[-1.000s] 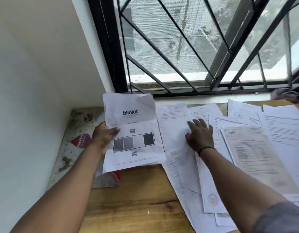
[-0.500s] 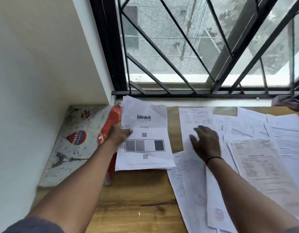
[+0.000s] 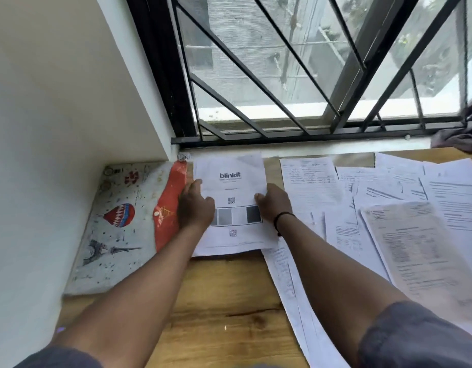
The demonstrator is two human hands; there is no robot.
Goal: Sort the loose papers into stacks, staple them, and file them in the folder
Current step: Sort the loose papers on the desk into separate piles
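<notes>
1. The left hand (image 3: pixel 195 205) holds the left edge of the blinkit sheet (image 3: pixel 231 187), thumb on top; grip closed on the sheet.
2. The right hand (image 3: pixel 273 204) holds the sheet's right edge, thumb on the printed face; grip closed on the sheet.
3. The sheet lies on the wooden bench (image 3: pixel 221 301), near the window sill, with further sheets showing beneath its lower edge.
4. The folder (image 3: pixel 118 221), printed with a balloon and tower, lies just left of the sheet against the wall.
5. Loose papers (image 3: pixel 388 221) lie spread and overlapping on the bench to the right.
</notes>
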